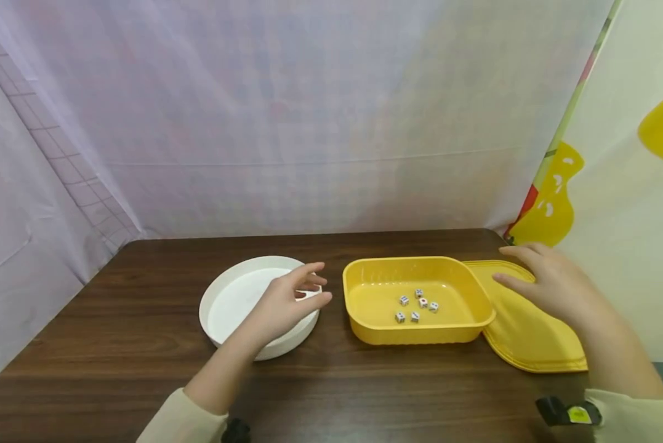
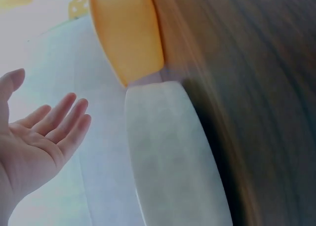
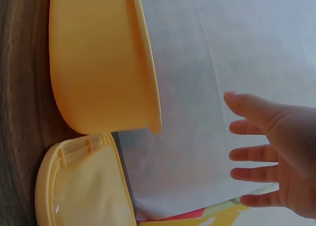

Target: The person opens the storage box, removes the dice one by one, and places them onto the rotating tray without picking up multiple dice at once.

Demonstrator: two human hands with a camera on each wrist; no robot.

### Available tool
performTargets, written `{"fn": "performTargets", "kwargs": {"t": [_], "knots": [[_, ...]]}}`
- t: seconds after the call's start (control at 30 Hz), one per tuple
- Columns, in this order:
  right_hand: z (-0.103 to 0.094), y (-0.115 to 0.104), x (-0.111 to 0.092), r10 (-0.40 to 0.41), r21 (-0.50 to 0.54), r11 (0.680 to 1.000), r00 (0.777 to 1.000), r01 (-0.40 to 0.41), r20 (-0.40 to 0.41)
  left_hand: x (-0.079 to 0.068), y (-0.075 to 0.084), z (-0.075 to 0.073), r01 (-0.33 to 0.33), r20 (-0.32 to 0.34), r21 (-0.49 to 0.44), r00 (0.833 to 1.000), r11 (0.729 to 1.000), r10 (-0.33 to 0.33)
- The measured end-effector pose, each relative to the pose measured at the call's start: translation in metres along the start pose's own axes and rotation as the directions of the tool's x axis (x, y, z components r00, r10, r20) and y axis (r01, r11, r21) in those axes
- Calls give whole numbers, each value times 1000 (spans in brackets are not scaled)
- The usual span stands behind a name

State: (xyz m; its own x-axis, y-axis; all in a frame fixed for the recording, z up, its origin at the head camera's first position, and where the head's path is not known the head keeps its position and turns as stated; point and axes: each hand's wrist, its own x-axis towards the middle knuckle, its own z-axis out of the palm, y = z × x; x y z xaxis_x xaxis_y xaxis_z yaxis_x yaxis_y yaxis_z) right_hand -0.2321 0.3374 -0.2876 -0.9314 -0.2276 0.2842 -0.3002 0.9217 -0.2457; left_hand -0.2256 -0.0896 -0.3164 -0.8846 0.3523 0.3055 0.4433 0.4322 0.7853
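My left hand (image 1: 289, 303) hovers above the right side of a round white tray (image 1: 212, 306), its fingers loosely spread and holding nothing. In the left wrist view the palm and relaxed fingers show, apart from the tray's outer wall (image 2: 170, 152). Over a yellow lid (image 1: 516, 323) is my right hand (image 1: 553, 286), to the right of a yellow rectangular tub (image 1: 420, 335). Its fingers are extended with nothing between them, as the right wrist view also shows. Several small white dice (image 1: 423, 303) lie scattered on the tub's floor.
The dark wooden table (image 1: 115, 363) carries everything. Partly under the tub's right side lies the lid. A pale curtain (image 1: 309, 123) hangs along the table's back edge, and a white cloth with yellow patterns (image 1: 625, 246) hangs at the right.
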Motion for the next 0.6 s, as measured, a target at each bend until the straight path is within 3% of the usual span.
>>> {"fn": "performTargets", "kwargs": {"t": [0.37, 0.6], "knots": [[3, -21, 1, -111, -35, 994, 980, 107, -164, -14, -6, -24, -45, -73, -3, 996, 999, 45], [11, -33, 2, -148, -80, 988, 972, 135, -183, -24, -14, -38, -43, -117, 9, 992, 999, 44]]}}
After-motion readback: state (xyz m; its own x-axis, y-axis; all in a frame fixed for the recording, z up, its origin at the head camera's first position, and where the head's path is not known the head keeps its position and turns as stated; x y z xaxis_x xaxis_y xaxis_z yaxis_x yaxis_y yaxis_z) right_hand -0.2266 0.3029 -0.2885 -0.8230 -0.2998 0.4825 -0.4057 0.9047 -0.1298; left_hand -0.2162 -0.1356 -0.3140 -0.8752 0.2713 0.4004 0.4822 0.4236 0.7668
